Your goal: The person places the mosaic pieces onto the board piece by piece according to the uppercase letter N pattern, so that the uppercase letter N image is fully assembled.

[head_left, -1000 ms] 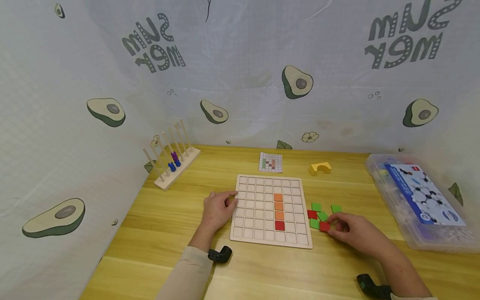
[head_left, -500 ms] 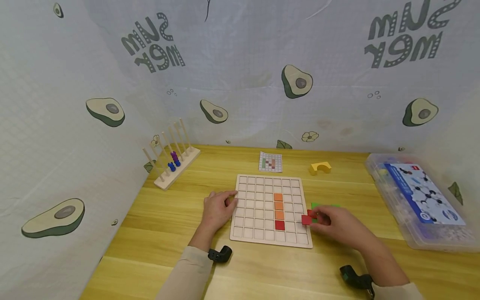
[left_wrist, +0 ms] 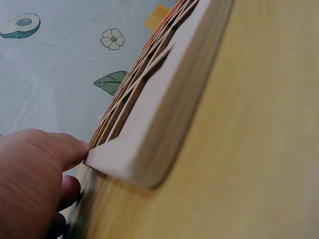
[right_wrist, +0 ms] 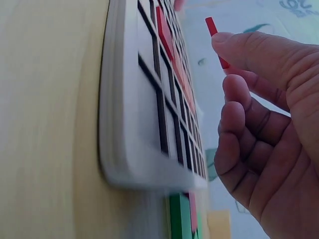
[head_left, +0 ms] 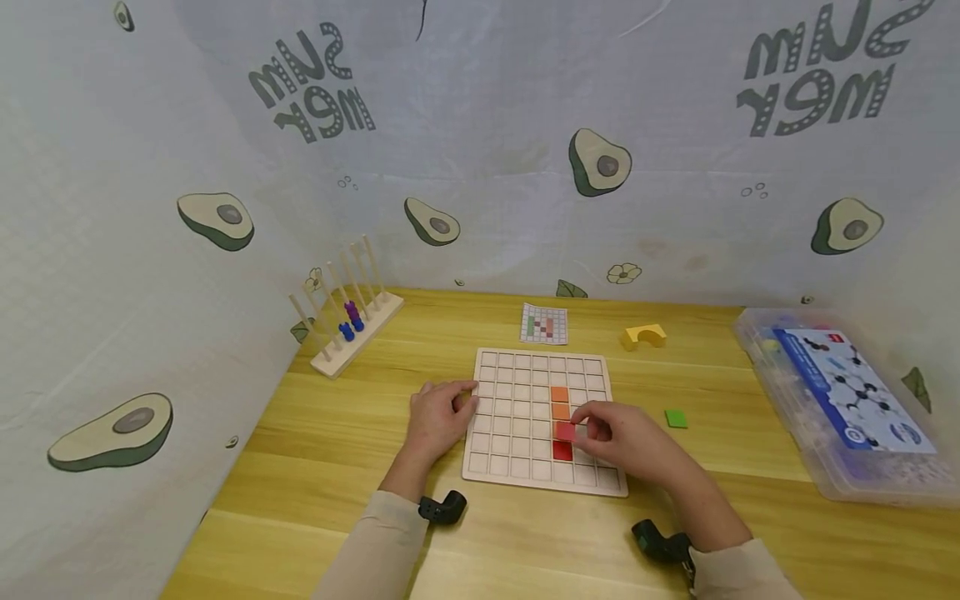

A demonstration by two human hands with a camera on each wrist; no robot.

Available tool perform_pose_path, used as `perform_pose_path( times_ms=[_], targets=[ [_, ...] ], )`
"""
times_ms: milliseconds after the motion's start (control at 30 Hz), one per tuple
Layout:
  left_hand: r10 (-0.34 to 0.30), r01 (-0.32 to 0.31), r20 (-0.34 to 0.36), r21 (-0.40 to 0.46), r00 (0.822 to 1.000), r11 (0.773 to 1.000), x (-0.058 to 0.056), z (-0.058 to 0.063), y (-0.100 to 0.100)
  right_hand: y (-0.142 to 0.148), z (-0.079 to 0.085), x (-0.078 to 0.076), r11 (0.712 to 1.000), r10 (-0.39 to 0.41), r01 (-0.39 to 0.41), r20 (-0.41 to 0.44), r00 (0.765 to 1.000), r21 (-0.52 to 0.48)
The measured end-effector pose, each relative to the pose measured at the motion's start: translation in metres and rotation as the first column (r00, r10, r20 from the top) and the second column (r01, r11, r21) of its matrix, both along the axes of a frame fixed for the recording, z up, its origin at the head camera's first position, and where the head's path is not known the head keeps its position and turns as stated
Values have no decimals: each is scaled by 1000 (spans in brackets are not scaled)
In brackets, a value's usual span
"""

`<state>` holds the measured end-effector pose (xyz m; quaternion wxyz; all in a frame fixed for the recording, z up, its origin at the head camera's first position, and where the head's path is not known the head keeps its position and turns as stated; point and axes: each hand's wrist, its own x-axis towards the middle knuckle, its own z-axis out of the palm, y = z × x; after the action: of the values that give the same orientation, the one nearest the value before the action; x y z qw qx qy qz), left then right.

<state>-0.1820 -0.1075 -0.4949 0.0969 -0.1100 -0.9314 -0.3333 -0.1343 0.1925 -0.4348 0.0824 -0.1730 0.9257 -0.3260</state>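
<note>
A light wooden grid board [head_left: 498, 433] lies flat on the table. In one column sit several orange tiles [head_left: 559, 394], with a dark red tile [head_left: 562, 451] at the near end. My right hand [head_left: 626, 437] pinches another red tile [head_left: 565, 432] between thumb and finger, above that column. This held tile partly covers the nearest orange one; the right wrist view shows it edge-on [right_wrist: 210, 25], raised off the board. My left hand [head_left: 441, 417] rests on the board's left edge. In the left wrist view its thumb [left_wrist: 75, 149] touches the board's corner.
Right of the board lies a green tile [head_left: 676, 418]; more green and red tiles [right_wrist: 180, 219] show in the right wrist view. Behind the board are a patterned card [head_left: 544, 324] and a yellow arch block [head_left: 643, 336]. A pegged bead stand [head_left: 356, 335] and plastic box [head_left: 855, 392] flank them.
My right hand has picked up a red tile from the loose ones on the right and carried it left over the coloured column. My left hand has stayed at the board's edge.
</note>
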Motion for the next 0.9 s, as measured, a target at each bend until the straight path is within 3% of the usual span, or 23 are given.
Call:
perform_pose_path(
  times_ms=[333,567,900],
  targets=[
    [-2,2,-11,10,1000,1000,0,0,1,-17,-2,-11,1000,-2,2,-14,1000,2],
    [1,-1,-8,3,1000,1000,0,0,0,-26,1,-21,998,-47,49,66,997,-29],
    [-1,1,-11,11,1000,1000,0,1,0,-32,-2,-27,998,-47,52,124,991,-33]
  ],
)
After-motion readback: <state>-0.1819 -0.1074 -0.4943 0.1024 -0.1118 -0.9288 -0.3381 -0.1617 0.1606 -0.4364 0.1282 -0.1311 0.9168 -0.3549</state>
